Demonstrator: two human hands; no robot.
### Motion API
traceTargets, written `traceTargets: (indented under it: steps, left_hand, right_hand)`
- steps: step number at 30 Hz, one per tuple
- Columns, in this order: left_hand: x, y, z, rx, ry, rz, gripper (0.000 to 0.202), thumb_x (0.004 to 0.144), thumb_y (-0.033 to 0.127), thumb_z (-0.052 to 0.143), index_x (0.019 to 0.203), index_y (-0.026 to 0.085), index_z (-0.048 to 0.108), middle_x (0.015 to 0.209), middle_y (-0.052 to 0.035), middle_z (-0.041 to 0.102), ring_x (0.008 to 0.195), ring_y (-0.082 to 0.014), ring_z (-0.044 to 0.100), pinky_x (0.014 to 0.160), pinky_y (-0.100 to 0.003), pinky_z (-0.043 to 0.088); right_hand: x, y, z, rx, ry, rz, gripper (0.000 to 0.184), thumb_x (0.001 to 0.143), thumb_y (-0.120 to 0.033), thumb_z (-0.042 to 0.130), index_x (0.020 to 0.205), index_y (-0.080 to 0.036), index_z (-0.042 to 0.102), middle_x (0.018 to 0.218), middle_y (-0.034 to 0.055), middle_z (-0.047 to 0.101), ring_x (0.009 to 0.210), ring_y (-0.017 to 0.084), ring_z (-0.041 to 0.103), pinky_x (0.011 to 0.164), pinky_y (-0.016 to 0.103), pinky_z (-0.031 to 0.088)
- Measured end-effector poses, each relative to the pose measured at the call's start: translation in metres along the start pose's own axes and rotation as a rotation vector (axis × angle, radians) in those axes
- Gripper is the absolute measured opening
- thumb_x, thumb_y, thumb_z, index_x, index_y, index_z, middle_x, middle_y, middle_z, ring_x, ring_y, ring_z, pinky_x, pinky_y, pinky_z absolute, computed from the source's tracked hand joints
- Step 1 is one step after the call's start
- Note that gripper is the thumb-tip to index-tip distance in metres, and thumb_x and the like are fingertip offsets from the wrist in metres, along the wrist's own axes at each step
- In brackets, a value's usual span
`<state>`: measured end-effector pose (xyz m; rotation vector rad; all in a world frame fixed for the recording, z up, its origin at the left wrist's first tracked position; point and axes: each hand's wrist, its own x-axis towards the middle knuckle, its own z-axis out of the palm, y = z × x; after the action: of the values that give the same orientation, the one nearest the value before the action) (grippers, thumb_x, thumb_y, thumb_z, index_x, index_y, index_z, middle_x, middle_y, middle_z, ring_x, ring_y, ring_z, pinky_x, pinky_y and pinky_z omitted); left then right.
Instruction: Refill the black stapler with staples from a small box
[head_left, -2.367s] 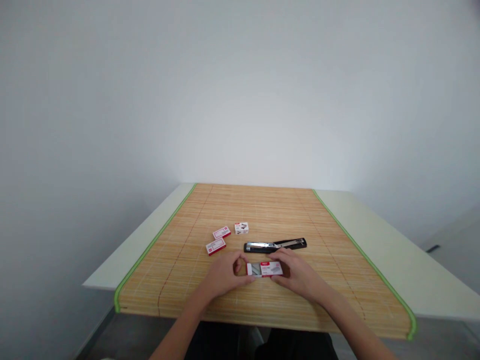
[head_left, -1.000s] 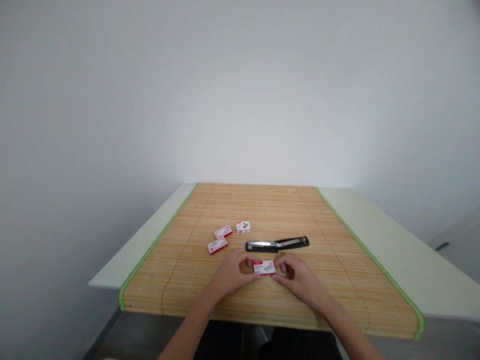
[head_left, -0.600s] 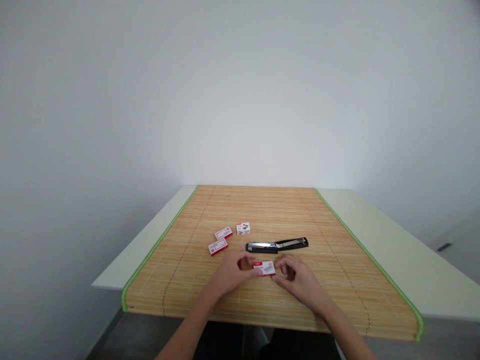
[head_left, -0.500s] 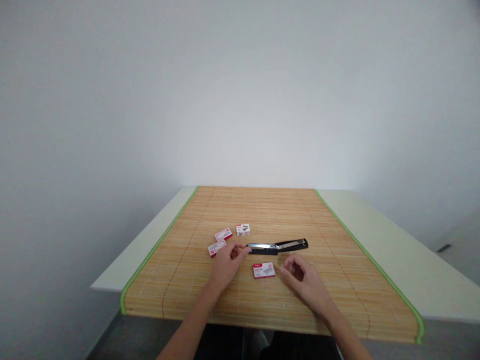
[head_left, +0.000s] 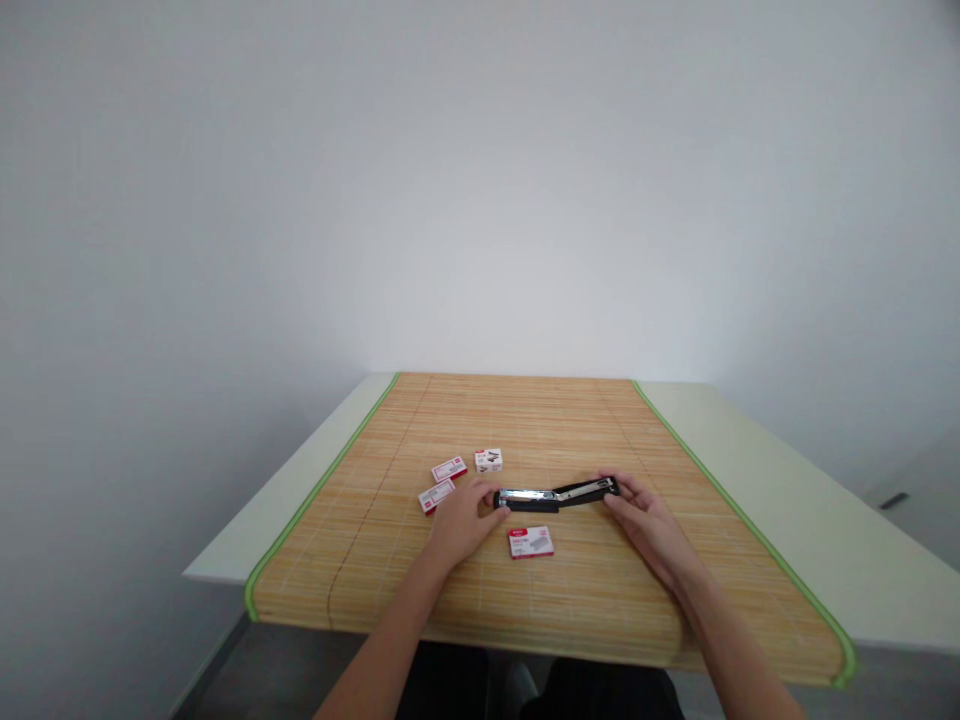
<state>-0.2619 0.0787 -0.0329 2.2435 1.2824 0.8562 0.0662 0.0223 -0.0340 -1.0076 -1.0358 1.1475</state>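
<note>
A black stapler (head_left: 556, 493) lies folded open flat on the bamboo mat (head_left: 675, 590), its metal staple channel facing up. My left hand (head_left: 463, 518) pinches the stapler's left end. My right hand (head_left: 646, 520) grips its right end with thumb and fingers. A closed red-and-white staple box (head_left: 531, 542) lies on the mat just in front of the stapler, between my two hands, touched by neither.
Two more red-and-white staple boxes (head_left: 448, 468) (head_left: 436, 495) and a small white box (head_left: 488, 460) lie left of and behind the stapler. The mat has green edges and covers a pale table (head_left: 787, 480) set against a white wall.
Both hands pushed the staple box shut, let it go on the mat, then moved back to the stapler; left took its left end, right its right end.
</note>
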Motion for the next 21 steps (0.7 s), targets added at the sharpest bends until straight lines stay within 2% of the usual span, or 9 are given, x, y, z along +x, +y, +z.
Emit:
traceTargets:
  steps: [5, 9, 12, 15, 18, 21]
  left_hand:
    - [-0.001, -0.001, 0.001, -0.013, -0.004, -0.008, 0.025, 0.086, 0.042, 0.073, 0.105, 0.025, 0.072, 0.093, -0.0014, 0.065, 0.086, -0.0205, 0.060, 0.076, -0.030, 0.041]
    - [0.000, 0.000, -0.001, 0.001, -0.022, -0.014, 0.022, 0.087, 0.042, 0.071, 0.103, 0.026, 0.074, 0.092, -0.0024, 0.065, 0.085, -0.0209, 0.060, 0.072, -0.030, 0.039]
    - [0.001, 0.001, -0.001, 0.014, -0.039, -0.015, 0.023, 0.087, 0.043, 0.071, 0.103, 0.027, 0.075, 0.092, -0.0029, 0.064, 0.084, -0.0210, 0.060, 0.069, -0.030, 0.037]
    - [0.001, 0.000, -0.001, 0.033, -0.043, -0.022, 0.023, 0.087, 0.047, 0.071, 0.093, 0.025, 0.074, 0.091, -0.0035, 0.064, 0.083, -0.0214, 0.059, 0.068, -0.030, 0.036]
    - [0.001, -0.001, 0.000, 0.037, -0.036, -0.026, 0.027, 0.087, 0.050, 0.071, 0.090, 0.023, 0.073, 0.091, -0.0039, 0.064, 0.084, -0.0220, 0.058, 0.069, -0.030, 0.036]
    - [0.000, -0.002, 0.001, 0.032, -0.030, -0.017, 0.027, 0.087, 0.049, 0.070, 0.093, 0.024, 0.074, 0.092, -0.0041, 0.064, 0.084, -0.0217, 0.058, 0.070, -0.030, 0.036]
  right_hand:
    - [0.023, -0.016, 0.020, -0.152, -0.143, -0.087, 0.048, 0.081, -0.049, 0.080, 0.121, -0.024, 0.068, 0.127, 0.0093, 0.071, 0.123, 0.029, 0.063, 0.117, 0.051, 0.039]
    - [0.043, -0.033, 0.059, -0.350, -0.348, -0.130, 0.048, 0.082, -0.050, 0.078, 0.120, -0.023, 0.069, 0.121, 0.0085, 0.072, 0.113, 0.027, 0.067, 0.105, 0.047, 0.050]
    - [0.052, -0.036, 0.095, -0.609, -0.518, -0.236, 0.030, 0.085, -0.038, 0.076, 0.111, -0.023, 0.074, 0.108, 0.0055, 0.074, 0.102, 0.024, 0.069, 0.096, 0.041, 0.053]
    - [0.055, -0.027, 0.120, -0.853, -0.606, -0.331, 0.022, 0.082, -0.024, 0.075, 0.104, -0.024, 0.077, 0.102, 0.0038, 0.075, 0.096, 0.024, 0.068, 0.089, 0.037, 0.052]
    - [0.056, -0.018, 0.127, -0.923, -0.634, -0.363, 0.025, 0.082, -0.020, 0.073, 0.106, -0.025, 0.077, 0.106, 0.0038, 0.075, 0.098, 0.024, 0.068, 0.089, 0.036, 0.051]
    - [0.055, -0.014, 0.122, -0.918, -0.635, -0.343, 0.030, 0.084, -0.021, 0.072, 0.114, -0.026, 0.075, 0.112, 0.0045, 0.075, 0.102, 0.024, 0.068, 0.094, 0.038, 0.051]
